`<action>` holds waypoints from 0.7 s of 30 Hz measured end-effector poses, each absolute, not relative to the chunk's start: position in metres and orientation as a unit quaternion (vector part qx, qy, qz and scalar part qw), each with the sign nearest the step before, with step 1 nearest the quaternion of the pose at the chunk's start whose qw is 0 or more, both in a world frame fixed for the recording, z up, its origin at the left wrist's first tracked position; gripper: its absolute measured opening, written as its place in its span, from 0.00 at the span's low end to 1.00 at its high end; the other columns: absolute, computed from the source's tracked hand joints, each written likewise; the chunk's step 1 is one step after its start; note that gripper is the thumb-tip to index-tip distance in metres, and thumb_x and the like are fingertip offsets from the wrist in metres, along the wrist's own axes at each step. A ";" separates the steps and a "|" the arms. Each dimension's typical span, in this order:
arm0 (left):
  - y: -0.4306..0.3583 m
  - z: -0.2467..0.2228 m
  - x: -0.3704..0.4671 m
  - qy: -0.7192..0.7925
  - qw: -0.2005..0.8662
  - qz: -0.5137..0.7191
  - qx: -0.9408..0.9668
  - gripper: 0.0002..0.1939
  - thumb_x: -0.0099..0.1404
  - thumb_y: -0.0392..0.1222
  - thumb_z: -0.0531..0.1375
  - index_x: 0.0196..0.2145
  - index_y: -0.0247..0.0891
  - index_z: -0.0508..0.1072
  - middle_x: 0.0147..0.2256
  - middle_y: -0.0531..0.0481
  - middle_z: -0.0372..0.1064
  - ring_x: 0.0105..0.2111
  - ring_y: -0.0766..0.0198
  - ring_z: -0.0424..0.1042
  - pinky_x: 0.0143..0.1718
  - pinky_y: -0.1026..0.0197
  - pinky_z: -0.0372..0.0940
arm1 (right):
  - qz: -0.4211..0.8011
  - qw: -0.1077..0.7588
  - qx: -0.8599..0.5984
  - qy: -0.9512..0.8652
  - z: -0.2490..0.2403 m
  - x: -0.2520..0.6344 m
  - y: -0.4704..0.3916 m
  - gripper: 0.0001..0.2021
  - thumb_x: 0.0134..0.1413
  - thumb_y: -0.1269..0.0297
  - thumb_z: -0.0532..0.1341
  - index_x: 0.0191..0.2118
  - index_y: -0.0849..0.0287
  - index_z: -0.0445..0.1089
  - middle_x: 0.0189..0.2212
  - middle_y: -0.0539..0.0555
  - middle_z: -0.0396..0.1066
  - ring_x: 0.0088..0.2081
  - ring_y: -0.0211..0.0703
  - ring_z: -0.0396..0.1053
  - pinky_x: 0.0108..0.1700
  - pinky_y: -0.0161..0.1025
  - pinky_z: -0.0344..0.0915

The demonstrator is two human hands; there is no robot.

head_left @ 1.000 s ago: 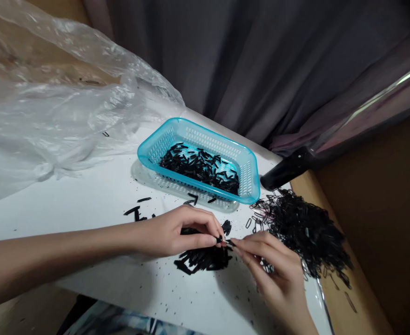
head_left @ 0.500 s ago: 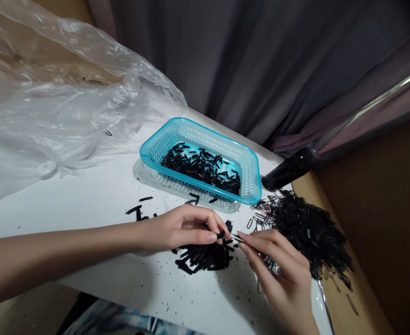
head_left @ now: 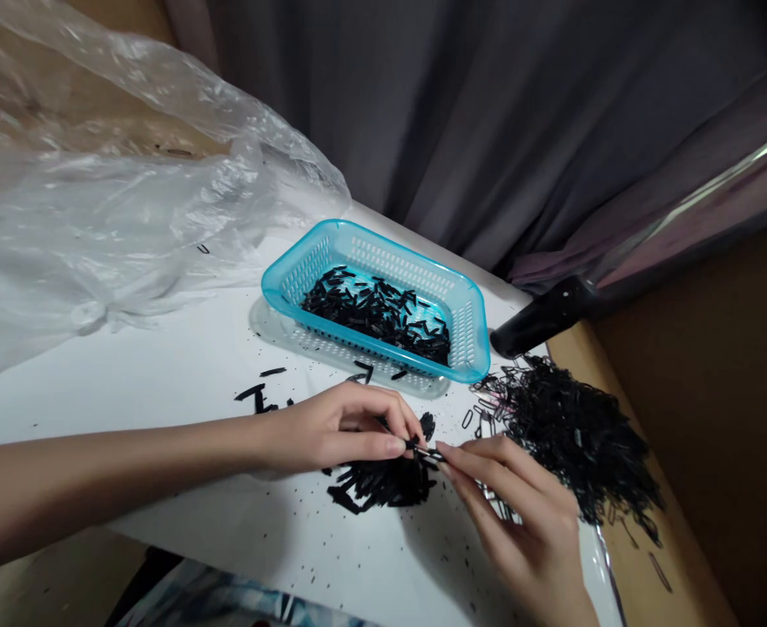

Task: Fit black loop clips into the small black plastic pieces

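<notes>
My left hand (head_left: 363, 431) is closed in a pinch on a small black strip (head_left: 413, 444), held between thumb and fingertips. My right hand (head_left: 520, 514) pinches a thin, dark narrow piece (head_left: 433, 454) with a shiny streak; its exact kind is too small to tell. The two pieces meet between the hands, the thin one against the strip's right end. Just under the fingers lies a heap of black strips (head_left: 389, 483) on the white surface. To the right of my right hand spreads a big pile of black wire loops (head_left: 572, 427), shaped like slim clips.
Behind the hands stands a blue perforated basket (head_left: 376, 342) holding many black strips. Loose strips (head_left: 252, 394) lie left of it. A black handle-like object (head_left: 540, 318) is at the basket's right. Clear plastic sheeting (head_left: 128, 226) covers the left; a grey curtain (head_left: 422, 104) hangs behind.
My right hand has shifted slightly left, bringing the thin piece up against the strip. My left hand stays almost in place.
</notes>
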State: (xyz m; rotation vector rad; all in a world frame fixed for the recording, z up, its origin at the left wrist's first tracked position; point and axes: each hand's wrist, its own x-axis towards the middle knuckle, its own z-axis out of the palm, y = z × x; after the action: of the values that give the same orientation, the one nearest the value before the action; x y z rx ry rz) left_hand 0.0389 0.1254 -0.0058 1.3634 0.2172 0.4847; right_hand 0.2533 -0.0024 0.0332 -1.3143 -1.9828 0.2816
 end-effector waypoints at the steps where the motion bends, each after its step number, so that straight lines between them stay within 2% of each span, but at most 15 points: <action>1: 0.126 -0.006 0.039 0.100 0.737 0.223 0.630 0.11 0.69 0.47 0.63 0.34 0.36 0.76 0.44 0.45 0.75 0.43 0.61 0.76 0.50 0.58 0.69 | 0.110 0.359 -0.512 -0.772 0.033 0.253 -0.002 0.17 0.62 0.80 0.61 0.53 0.56 0.74 0.36 0.53 0.74 0.37 0.39 0.73 0.37 0.37 0.70; 6: 0.126 -0.009 0.039 0.094 0.704 0.235 0.664 0.09 0.70 0.45 0.62 0.35 0.36 0.77 0.43 0.45 0.75 0.42 0.61 0.76 0.49 0.59 0.70 | 0.124 0.355 -0.522 -0.766 0.035 0.252 -0.001 0.15 0.63 0.79 0.60 0.51 0.57 0.75 0.36 0.53 0.74 0.36 0.38 0.73 0.37 0.35 0.70; 12: 0.125 -0.006 0.039 0.091 0.705 0.226 0.666 0.11 0.69 0.46 0.62 0.33 0.36 0.75 0.42 0.45 0.75 0.41 0.61 0.76 0.47 0.60 0.70 | 0.159 0.400 -0.525 -0.734 0.037 0.244 0.000 0.12 0.62 0.78 0.62 0.46 0.56 0.77 0.33 0.50 0.74 0.34 0.36 0.74 0.35 0.33 0.71; 16: 0.121 -0.001 0.039 0.078 0.711 0.186 0.674 0.12 0.69 0.45 0.63 0.30 0.36 0.73 0.42 0.44 0.75 0.42 0.60 0.76 0.47 0.59 0.70 | 0.146 0.432 -0.541 -0.707 0.035 0.238 -0.001 0.12 0.62 0.77 0.62 0.45 0.54 0.77 0.32 0.50 0.75 0.33 0.37 0.73 0.34 0.35 0.72; 21: 0.121 -0.004 0.038 0.084 0.741 0.197 0.636 0.11 0.69 0.47 0.63 0.33 0.37 0.74 0.43 0.45 0.75 0.44 0.59 0.76 0.48 0.59 0.70 | 0.119 0.452 -0.557 -0.686 0.035 0.241 -0.002 0.12 0.61 0.76 0.63 0.44 0.52 0.78 0.33 0.51 0.76 0.33 0.39 0.74 0.34 0.37 0.71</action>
State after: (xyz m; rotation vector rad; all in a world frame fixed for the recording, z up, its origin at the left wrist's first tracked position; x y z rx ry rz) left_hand 0.0385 0.1208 -0.0045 1.3940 0.1839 0.4323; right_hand 0.2411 -0.0015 0.0353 -1.3752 -1.6956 0.2948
